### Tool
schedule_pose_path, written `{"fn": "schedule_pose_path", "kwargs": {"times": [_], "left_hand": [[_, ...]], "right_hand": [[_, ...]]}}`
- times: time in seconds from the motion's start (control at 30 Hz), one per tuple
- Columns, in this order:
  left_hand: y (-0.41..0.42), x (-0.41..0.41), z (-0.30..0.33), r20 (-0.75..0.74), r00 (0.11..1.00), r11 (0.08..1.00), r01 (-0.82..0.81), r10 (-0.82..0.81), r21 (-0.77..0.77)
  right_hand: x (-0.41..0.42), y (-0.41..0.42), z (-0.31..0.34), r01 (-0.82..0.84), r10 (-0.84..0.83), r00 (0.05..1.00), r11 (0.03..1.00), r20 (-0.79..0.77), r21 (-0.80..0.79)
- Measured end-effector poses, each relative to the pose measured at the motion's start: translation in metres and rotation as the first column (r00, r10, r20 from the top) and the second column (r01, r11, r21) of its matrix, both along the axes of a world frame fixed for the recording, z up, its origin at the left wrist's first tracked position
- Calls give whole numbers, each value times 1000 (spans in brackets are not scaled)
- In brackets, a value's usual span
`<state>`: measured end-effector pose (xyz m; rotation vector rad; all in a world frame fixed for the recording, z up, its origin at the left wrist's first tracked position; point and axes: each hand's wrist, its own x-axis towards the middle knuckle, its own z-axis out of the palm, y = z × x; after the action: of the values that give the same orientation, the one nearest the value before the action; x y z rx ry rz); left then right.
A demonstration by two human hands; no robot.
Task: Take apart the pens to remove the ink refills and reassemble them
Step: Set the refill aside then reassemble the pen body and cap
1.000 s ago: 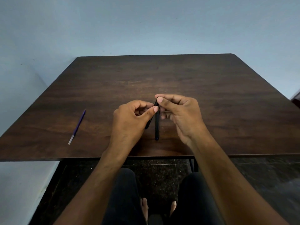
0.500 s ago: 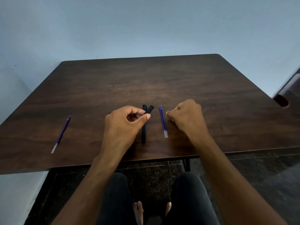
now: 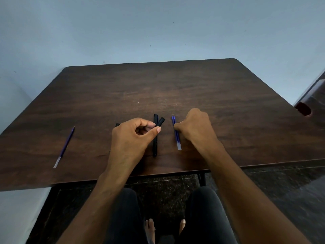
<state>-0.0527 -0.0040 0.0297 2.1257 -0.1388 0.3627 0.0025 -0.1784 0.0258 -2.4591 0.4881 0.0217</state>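
Refills lie at both ends of your spread, and the black pen barrel (image 3: 155,147) near the front edge of the dark wooden surface (image 3: 193,88) serves as the marker. Far to the left of that barrel, one blue refill (image 3: 64,148) lies alone on the wood, its clear end toward you. Nearer, your left hand (image 3: 131,138) sits just left of the barrel, its grip clamped: thumb and fingers pinch a short black pen piece (image 3: 160,122) that crosses the barrel's far end at a slant. A small black bit (image 3: 117,124) peeks out behind that hand's knuckles; what it is cannot be told. Just right of the barrel lies a second blue refill (image 3: 176,133), clear end toward you. Your right hand (image 3: 195,129) comes next, fingers curled, fingertips touching this refill's side; whether they actually pinch it cannot be told.
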Motion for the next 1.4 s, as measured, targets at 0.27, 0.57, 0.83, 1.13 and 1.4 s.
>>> {"fn": "schedule_pose_path", "kwargs": {"times": [0.27,0.57,0.83,1.13,1.4], "left_hand": [[5,1,-3,3,1000,1000,-16,16,5],[11,-2,-2,-22,999,1000,-22,23,21],[11,-5,-2,-25,999,1000,-21,21,14],[12,-4,-1,-24,1000,1000,-18,18,12],[11,-5,0,-31,999,1000,-19,19,15]], "right_hand": [[6,2,-10,17,-15,1000,996,20,-93],[8,7,-13,1,9,999,980,53,-200],[1,3,-3,4,-1,1000,983,14,-182],[-5,5,7,-22,23,1000,976,4,-219],[-5,6,8,8,-8,1000,993,-1,-117]]}}
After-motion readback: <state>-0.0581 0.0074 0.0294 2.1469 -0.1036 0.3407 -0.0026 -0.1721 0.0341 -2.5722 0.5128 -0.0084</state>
